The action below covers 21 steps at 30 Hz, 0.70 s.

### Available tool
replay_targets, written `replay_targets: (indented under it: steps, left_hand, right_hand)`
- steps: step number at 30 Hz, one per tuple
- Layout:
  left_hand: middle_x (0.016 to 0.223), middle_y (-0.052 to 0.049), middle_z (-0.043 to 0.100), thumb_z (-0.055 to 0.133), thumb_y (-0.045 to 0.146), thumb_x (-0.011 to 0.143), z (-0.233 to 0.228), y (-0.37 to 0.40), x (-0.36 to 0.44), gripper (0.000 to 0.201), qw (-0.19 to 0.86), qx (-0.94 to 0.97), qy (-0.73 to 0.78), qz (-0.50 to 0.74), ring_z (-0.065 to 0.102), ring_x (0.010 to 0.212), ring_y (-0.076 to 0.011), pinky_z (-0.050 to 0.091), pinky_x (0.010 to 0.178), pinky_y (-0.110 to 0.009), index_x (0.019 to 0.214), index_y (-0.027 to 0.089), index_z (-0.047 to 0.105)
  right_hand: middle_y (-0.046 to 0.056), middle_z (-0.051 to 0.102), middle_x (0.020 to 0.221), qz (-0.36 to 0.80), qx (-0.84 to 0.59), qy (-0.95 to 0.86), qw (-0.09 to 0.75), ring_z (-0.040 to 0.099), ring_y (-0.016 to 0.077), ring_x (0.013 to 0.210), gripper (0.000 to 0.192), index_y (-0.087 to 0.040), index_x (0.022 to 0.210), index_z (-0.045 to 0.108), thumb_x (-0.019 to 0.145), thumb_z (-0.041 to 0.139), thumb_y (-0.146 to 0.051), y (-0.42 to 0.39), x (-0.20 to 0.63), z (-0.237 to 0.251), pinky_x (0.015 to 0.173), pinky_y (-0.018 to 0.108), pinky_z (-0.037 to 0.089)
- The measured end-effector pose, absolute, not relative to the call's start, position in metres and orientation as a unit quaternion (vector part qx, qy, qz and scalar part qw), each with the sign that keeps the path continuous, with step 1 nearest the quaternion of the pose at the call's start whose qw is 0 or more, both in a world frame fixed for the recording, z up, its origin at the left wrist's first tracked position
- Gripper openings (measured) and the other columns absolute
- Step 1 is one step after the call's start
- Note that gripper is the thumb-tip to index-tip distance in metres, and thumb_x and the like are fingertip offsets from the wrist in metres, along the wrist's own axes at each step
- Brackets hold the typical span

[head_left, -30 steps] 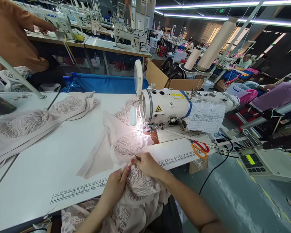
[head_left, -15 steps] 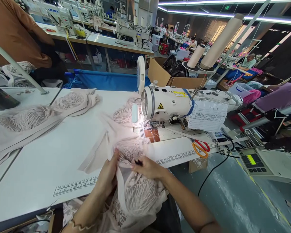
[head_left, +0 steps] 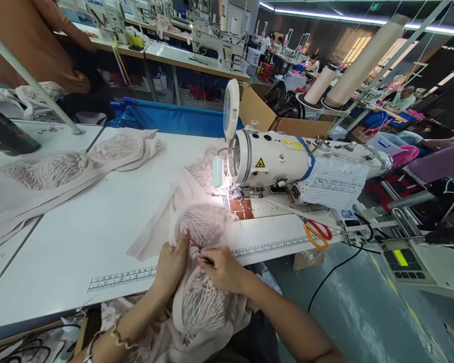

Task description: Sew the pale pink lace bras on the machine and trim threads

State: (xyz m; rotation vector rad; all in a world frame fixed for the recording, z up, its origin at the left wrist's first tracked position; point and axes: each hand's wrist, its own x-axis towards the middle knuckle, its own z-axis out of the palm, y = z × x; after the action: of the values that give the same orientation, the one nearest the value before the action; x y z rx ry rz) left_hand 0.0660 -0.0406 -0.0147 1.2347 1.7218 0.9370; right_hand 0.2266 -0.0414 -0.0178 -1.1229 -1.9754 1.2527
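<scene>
A pale pink lace bra point(head_left: 206, 305) hangs from the table edge over my lap, one lace cup up on the table and the other below. My left hand point(head_left: 172, 264) is closed on its edge, thumb on top beside the upper cup. At the gathered middle between the cups, my right hand point(head_left: 223, 269) is closed around a small dark tool point(head_left: 207, 260), mostly hidden by the fingers; its kind cannot be made out. Just beyond, the fabric runs toward the lit needle area of a white sewing machine point(head_left: 272, 156).
Scissors with red and orange handles point(head_left: 318, 234) lie right of the machine bed. Another lace bra point(head_left: 56, 171) is spread on the left of the table. Thread cones point(head_left: 366, 65) stand behind the machine, near a cardboard box point(head_left: 259, 108). A person in brown point(head_left: 22, 45) sits at far left.
The upper cup has been turned to face up more fully, and my right hand has moved slightly left and down to the middle of the bra. The whole view has shifted a little.
</scene>
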Motion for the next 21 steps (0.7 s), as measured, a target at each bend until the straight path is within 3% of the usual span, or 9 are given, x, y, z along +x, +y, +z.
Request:
replay_targets:
  steps: [4,6,9,11,13,16,18,21]
  left_hand:
    - [0.066,-0.008,0.066,0.054,0.082,0.076,-0.012,-0.035,0.054,0.068,0.503,0.380,0.669,0.393,0.063,0.067,-0.0269,0.051,0.057,-0.034,0.077,0.015,0.062]
    - [0.088,-0.012,0.073,0.057,0.071,0.079,-0.014,-0.020,0.037,0.061,0.483,0.425,0.640,0.420,0.068,0.085,-0.0303,0.057,0.073,-0.038,0.094,0.013,0.066]
    - [0.134,-0.017,0.063,0.059,0.044,0.082,-0.017,0.008,-0.002,0.058,0.319,0.528,0.654,0.437,0.060,0.122,-0.0317,0.047,0.107,-0.045,0.130,0.013,0.055]
    - [0.144,-0.025,0.051,0.063,0.031,0.076,-0.017,0.021,-0.024,0.071,0.182,0.538,0.715,0.407,0.050,0.133,-0.0371,0.037,0.114,-0.054,0.140,0.006,0.045]
    - [0.140,-0.028,0.052,0.062,0.026,0.079,-0.016,0.025,-0.027,0.063,0.064,0.570,0.724,0.384,0.047,0.133,-0.0400,0.036,0.113,-0.060,0.136,0.003,0.049]
    - [0.121,-0.014,0.067,0.042,0.020,0.097,-0.016,0.021,0.014,0.031,0.047,0.796,0.507,0.328,0.058,0.122,-0.0282,0.043,0.108,-0.051,0.120,0.016,0.062]
    - [0.130,-0.010,0.066,0.037,0.017,0.102,-0.018,0.017,0.057,0.035,0.103,0.932,0.272,0.218,0.056,0.129,-0.0228,0.042,0.112,-0.044,0.126,0.020,0.062]
    - [0.146,-0.017,0.055,0.048,0.023,0.101,-0.025,0.016,0.110,0.036,0.084,0.961,0.220,0.148,0.048,0.138,-0.0318,0.038,0.115,-0.052,0.135,0.014,0.057]
  right_hand:
    - [-0.007,0.028,0.052,0.498,-0.475,-0.680,0.254,0.029,0.0092,0.053,0.043,-0.024,0.057,0.028,0.092,0.049,-0.034,-0.039,0.238,-0.014,0.054,0.026,0.024]
    - [-0.007,0.027,0.052,0.513,-0.484,-0.674,0.218,0.028,0.0088,0.051,0.044,-0.024,0.056,0.027,0.091,0.051,-0.033,-0.037,0.240,-0.013,0.053,0.026,0.023]
    - [-0.006,0.033,0.053,0.471,-0.507,-0.702,0.168,0.035,0.0104,0.052,0.042,-0.023,0.058,0.032,0.092,0.055,-0.034,-0.035,0.248,-0.008,0.053,0.025,0.025]
    - [-0.004,0.045,0.056,0.386,-0.544,-0.736,0.119,0.043,0.0132,0.055,0.034,-0.022,0.063,0.043,0.092,0.059,-0.031,-0.034,0.256,0.000,0.054,0.026,0.026]
    - [0.000,0.055,0.061,0.288,-0.564,-0.772,0.041,0.049,0.0160,0.057,0.022,-0.021,0.071,0.054,0.093,0.058,-0.022,-0.031,0.265,0.012,0.054,0.027,0.024]
    - [0.004,0.062,0.063,0.211,-0.520,-0.826,-0.056,0.054,0.0177,0.057,0.022,-0.020,0.070,0.063,0.091,0.058,-0.014,-0.016,0.276,0.037,0.054,0.029,0.022]
    - [0.003,0.065,0.065,0.216,-0.465,-0.856,-0.063,0.057,0.0177,0.059,0.015,-0.021,0.069,0.068,0.083,0.069,-0.016,0.000,0.286,0.056,0.055,0.028,0.025]
    - [-0.001,0.063,0.060,0.220,-0.428,-0.873,-0.078,0.058,0.0168,0.059,0.016,-0.023,0.065,0.069,0.068,0.083,-0.016,0.027,0.306,0.076,0.057,0.027,0.028]
